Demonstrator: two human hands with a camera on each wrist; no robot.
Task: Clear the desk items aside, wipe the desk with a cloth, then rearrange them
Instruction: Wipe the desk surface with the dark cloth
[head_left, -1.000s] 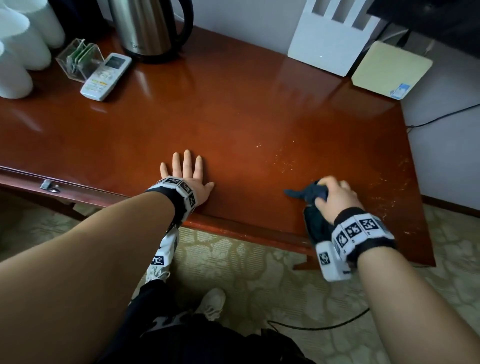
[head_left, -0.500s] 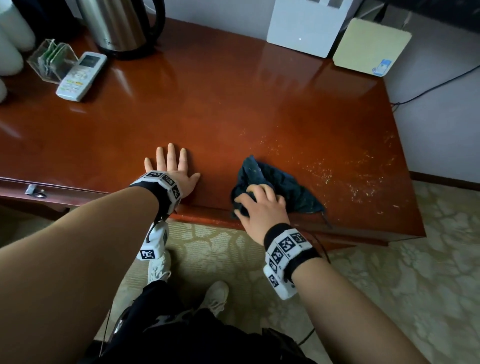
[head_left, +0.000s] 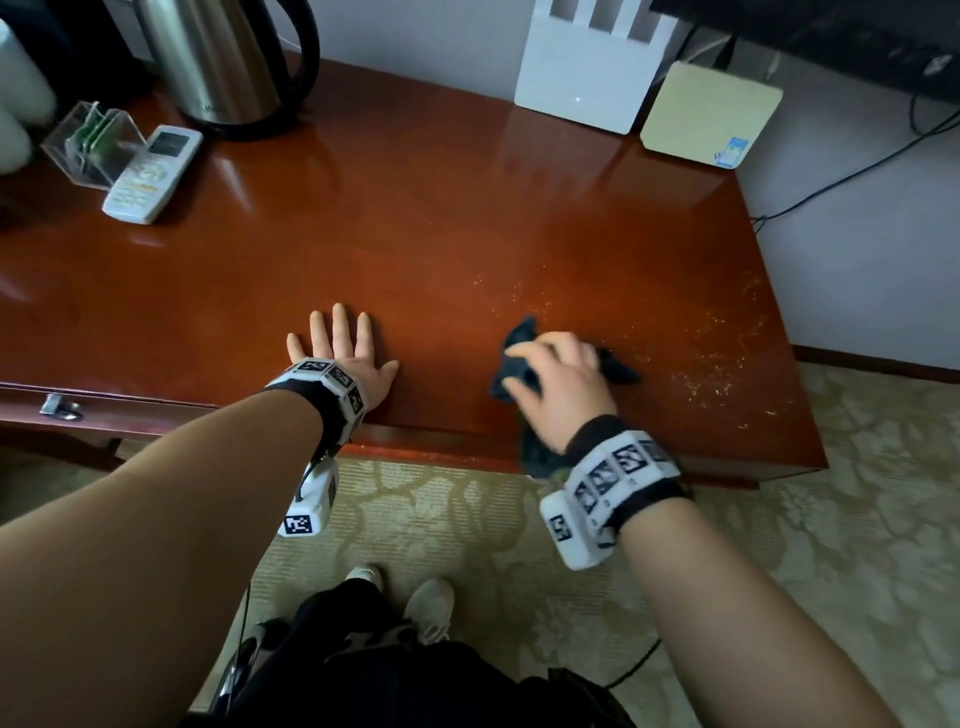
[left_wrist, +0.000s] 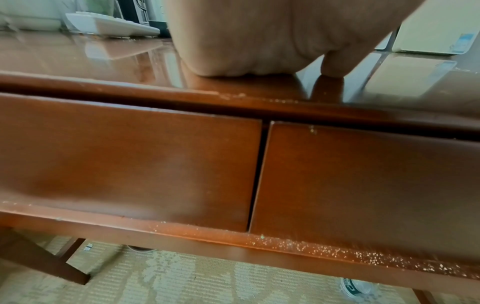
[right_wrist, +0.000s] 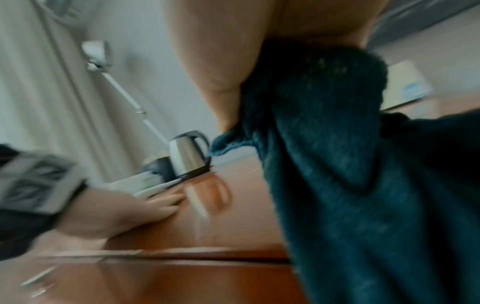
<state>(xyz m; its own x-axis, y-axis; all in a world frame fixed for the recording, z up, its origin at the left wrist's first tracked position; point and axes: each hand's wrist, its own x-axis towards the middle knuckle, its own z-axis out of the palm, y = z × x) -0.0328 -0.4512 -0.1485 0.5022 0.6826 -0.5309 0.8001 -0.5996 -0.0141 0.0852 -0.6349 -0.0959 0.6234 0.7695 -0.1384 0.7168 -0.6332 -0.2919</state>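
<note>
My right hand (head_left: 550, 379) grips a bunched dark blue cloth (head_left: 519, 345) on the red-brown desk (head_left: 415, 234) near its front edge; part of the cloth (right_wrist: 350, 185) hangs over the edge below my palm. Pale crumbs (head_left: 717, 358) lie scattered on the desk to the right of the cloth. My left hand (head_left: 345, 353) lies flat on the desk near the front edge, fingers straight, left of the cloth. In the left wrist view the palm (left_wrist: 259, 41) presses on the desktop above two drawer fronts.
At the back left stand a steel kettle (head_left: 223, 62), a white remote (head_left: 153, 174) and a clear card holder (head_left: 93, 143). A white router (head_left: 587, 67) and a yellowish box (head_left: 709, 114) sit at the back right. Cables run along the wall and over the carpet.
My right hand swept the cloth left along the front edge, then back to the right and slightly away from me. The left hand stayed flat in place.
</note>
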